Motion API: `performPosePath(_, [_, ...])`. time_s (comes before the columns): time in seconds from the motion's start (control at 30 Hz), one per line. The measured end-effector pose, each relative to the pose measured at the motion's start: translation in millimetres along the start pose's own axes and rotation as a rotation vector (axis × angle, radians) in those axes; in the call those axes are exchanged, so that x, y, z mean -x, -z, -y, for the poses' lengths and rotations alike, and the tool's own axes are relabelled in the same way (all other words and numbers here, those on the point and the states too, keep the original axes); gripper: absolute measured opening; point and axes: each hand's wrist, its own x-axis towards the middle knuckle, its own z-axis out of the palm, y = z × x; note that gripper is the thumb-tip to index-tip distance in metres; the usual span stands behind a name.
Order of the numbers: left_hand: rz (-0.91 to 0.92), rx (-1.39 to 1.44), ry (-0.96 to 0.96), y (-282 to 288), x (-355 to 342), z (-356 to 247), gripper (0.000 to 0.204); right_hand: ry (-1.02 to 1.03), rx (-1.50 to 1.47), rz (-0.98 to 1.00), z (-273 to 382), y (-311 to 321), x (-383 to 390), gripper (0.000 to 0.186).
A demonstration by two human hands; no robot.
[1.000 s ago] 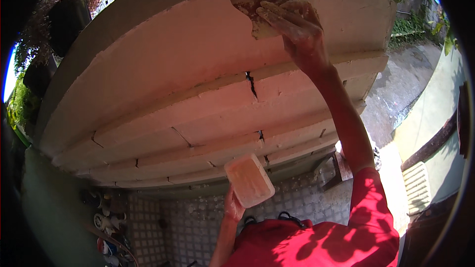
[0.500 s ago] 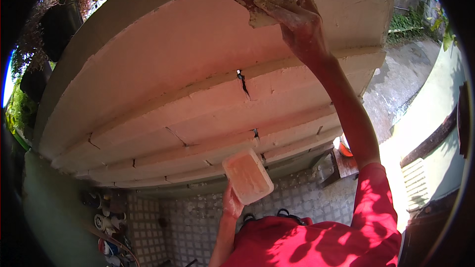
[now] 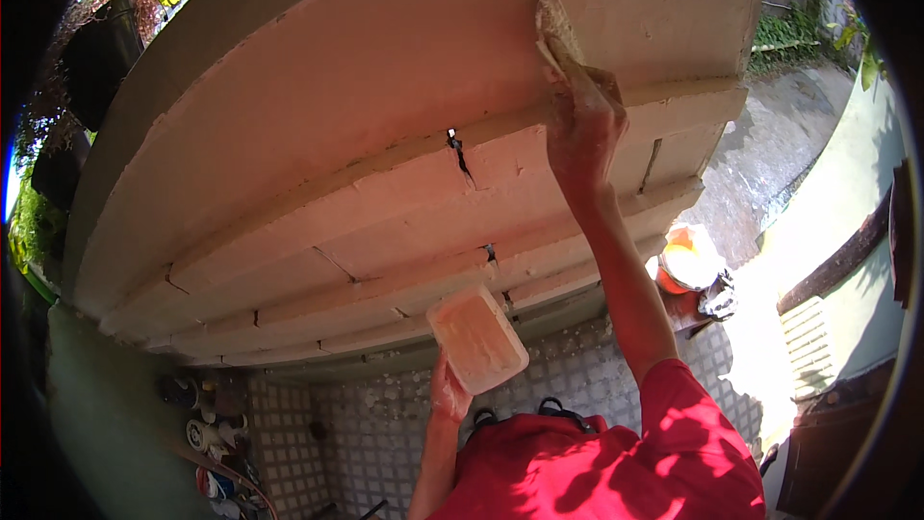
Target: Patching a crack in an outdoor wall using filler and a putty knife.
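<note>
Gripping smeared spreader in right hand, at pinkish stepped surface; gripping rectangular tub in left hand. Unable to read containers, lower left: too small.

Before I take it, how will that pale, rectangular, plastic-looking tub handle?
The tub is probably light: the left hand alone holds it. Likely stiff; its rim shows no sag. May tip if nudged, since the hand shows only at one edge.
</note>
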Motion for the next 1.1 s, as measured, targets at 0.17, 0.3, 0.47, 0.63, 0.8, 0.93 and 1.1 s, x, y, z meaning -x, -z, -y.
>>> performPosePath(0.17, [0.001, -0.013, 0.015, -1, -1, 0, 0.051, -0.017, -0.172, 0.09, 56, -31, 31, 0.049])
performPosePath(0.3, [0.012, -0.027, -0.014, 2, 0, -2, 0.051, 0.054, -0.296, 0.068, 56, -18, 31, 0.044])
performPosePath(0.47, [0.001, -0.023, 0.004, 4, 2, -7, 0.051, -0.252, -0.025, -0.016, 26, 11, 0, 0.038])
performPosePath(0.63, [0.025, -0.033, 0.04, -5, -3, -2, 0.052, -0.007, -0.131, 0.027, 55, -41, 25, 0.049])
performPosePath(0.8, [0.005, -0.008, 0.058, -12, -2, -4, 0.052, -0.053, -0.321, 0.042, 102, -50, 38, 0.042])
performPosePath(0.93, [0.011, -0.015, 0.008, 2, 1, -8, 0.051, -0.186, -0.24, -0.047, 76, -15, 17, 0.035])
performPosePath(1.1, [-0.003, -0.029, 0.03, 1, 5, -10, 0.052, -0.192, -0.031, 0.029, 57, -29, 29, 0.036])
